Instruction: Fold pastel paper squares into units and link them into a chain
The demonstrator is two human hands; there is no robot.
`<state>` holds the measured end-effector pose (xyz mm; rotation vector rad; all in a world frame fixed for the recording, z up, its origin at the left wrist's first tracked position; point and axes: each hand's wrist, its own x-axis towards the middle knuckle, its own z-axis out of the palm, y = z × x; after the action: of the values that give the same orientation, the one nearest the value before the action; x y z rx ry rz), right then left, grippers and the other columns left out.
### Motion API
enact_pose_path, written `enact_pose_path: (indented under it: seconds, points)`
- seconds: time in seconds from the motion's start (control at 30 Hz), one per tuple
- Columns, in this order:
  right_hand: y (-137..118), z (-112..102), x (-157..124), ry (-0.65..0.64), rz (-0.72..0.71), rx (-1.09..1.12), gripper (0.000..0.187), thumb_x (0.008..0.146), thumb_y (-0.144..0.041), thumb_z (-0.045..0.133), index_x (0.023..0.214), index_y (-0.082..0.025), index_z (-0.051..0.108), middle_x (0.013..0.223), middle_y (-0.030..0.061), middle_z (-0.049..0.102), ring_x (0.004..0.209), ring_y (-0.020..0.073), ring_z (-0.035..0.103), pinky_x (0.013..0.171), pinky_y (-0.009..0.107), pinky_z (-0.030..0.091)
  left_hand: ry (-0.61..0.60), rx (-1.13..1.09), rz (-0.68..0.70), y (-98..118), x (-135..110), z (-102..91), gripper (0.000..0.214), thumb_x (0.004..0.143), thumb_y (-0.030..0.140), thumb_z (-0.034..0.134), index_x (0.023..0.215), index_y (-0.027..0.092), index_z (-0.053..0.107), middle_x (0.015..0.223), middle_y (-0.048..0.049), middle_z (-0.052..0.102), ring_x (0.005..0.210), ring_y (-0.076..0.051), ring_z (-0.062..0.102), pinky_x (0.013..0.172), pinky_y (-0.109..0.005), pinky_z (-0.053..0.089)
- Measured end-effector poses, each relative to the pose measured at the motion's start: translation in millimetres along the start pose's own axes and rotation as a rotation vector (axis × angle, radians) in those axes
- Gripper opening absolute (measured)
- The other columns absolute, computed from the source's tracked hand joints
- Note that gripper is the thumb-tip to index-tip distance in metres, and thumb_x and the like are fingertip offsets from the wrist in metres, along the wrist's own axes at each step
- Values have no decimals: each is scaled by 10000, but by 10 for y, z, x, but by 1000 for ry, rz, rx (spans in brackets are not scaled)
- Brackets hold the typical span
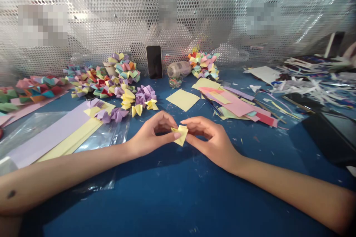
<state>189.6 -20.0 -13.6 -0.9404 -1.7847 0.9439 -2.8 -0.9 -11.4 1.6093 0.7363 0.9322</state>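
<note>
Between my two hands is a small folded piece of yellow paper (pixel 182 139), partly opened out into flaps. My left hand (pixel 157 131) pinches its left side, thumb in front and fingers behind. My right hand (pixel 210 135) grips the right edge between thumb and fingertips, some of which are hidden behind the paper. Just beyond lies a flat yellow paper sheet (pixel 183 100). Folded yellow paper pieces (pixel 137 110) and purple ones (pixel 145 95) sit on the table beyond my left hand.
Purple paper strips (pixel 52 133) lie on a plastic bag at left. Clusters of folded colored paper (pixel 204 64), a phone (pixel 154 62) and a jar (pixel 179 69) stand before the perforated metal panel (pixel 133 11). Paper scraps (pixel 239 103) and a black case (pixel 328 137) occupy the right.
</note>
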Motion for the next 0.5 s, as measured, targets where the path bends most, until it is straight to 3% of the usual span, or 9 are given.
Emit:
enact_pose_path:
  seconds: [0.13,0.27,0.5]
  points:
    - [2,1,-24,29,-41,-12,239,783,-182,629,1007,-233,562,903,9,665,842,136,651,758,254,539,9,-5,-30,-17,3,-14,231,772,231,657,970,133,588,929,-47,623,840,-120,616,729,-217,518]
    - [-14,-12,-3,140,-83,-67,97,787,-211,626,857,-211,559,840,-5,597,769,109,599,720,236,507,64,49,-9,-55,11,-36,252,770,253,667,1005,167,636,950,-41,646,813,-104,611,703,-185,520]
    - [-40,-14,18,51,-17,-176,95,791,-278,627,753,-191,623,739,1,616,695,120,580,648,253,473,81,52,-3,-54,0,-36,222,767,275,671,967,179,655,1029,-44,651,790,-110,626,636,-180,534]
